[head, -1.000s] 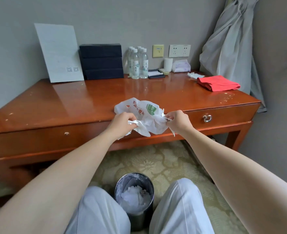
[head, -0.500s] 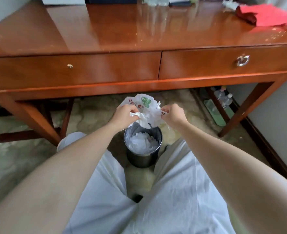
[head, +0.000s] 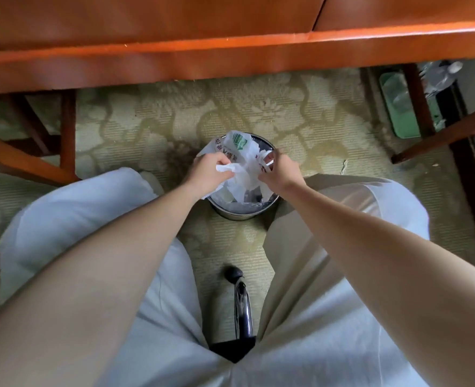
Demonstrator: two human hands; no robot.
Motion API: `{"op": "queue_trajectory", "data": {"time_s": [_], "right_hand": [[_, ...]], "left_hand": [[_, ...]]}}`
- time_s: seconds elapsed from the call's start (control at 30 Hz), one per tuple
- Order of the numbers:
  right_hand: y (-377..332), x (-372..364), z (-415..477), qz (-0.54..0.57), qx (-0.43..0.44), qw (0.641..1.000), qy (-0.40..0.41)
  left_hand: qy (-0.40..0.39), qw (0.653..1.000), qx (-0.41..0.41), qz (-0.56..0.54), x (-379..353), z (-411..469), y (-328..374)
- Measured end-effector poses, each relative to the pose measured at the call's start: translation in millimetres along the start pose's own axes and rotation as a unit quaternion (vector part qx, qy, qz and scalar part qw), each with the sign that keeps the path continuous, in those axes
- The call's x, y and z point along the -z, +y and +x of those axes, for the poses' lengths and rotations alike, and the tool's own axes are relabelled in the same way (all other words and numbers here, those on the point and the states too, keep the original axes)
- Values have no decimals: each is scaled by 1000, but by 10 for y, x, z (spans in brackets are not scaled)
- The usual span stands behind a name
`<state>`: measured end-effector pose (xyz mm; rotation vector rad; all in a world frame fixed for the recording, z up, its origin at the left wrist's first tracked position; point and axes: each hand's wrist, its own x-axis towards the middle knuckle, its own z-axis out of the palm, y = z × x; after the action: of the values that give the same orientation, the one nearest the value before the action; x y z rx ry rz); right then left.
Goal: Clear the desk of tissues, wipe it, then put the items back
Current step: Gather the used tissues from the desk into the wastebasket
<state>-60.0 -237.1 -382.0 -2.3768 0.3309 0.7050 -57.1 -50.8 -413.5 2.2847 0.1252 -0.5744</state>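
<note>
A crumpled white plastic bag with red lettering and a green mark hangs right over the mouth of a round metal trash bin on the carpet between my knees. My left hand grips the bag's left side together with a wad of white tissue. On the bag's right side my right hand pinches its edge. The bag and my hands cover most of the bin's opening, so its contents are mostly hidden.
The wooden desk's front edge runs across the top, with its legs at right and left. A green tray and plastic bottles lie on the floor at right. A chair's base shows between my legs.
Both hands carried the bag and tissue down from the desk's edge to the bin's mouth. My view tilted downward, so the desk top is out of sight.
</note>
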Motion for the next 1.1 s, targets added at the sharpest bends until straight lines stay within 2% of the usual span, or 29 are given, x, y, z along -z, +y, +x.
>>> {"op": "queue_trajectory", "data": {"time_s": [0.3,0.4,0.47,0.5,0.57,0.7,0.97,1.1], "right_hand": [[48,-263,574,31,-23,998,-58],[115,-298,638,-43,-35,989,-134],[128,-304,656,-109,-35,975,-188],[127,-308,664,-125,-32,972,-199],[118,-318,678,-108,-34,973,-199],[88,-305,685,-87,-27,980,-179],[-110,-67,354,-114,12,981,-157],[-283,226,-28,-114,51,986,-114]], "left_hand": [[-7,998,39,-43,-347,578,-71],[-135,989,63,-2,-450,559,-121],[-231,968,70,66,-507,517,-173],[-254,959,50,114,-528,506,-200],[-233,957,-5,174,-534,499,-230],[-130,973,-60,181,-367,539,-183],[-102,968,-78,217,57,264,100],[-76,967,-101,222,359,-101,425]]}}
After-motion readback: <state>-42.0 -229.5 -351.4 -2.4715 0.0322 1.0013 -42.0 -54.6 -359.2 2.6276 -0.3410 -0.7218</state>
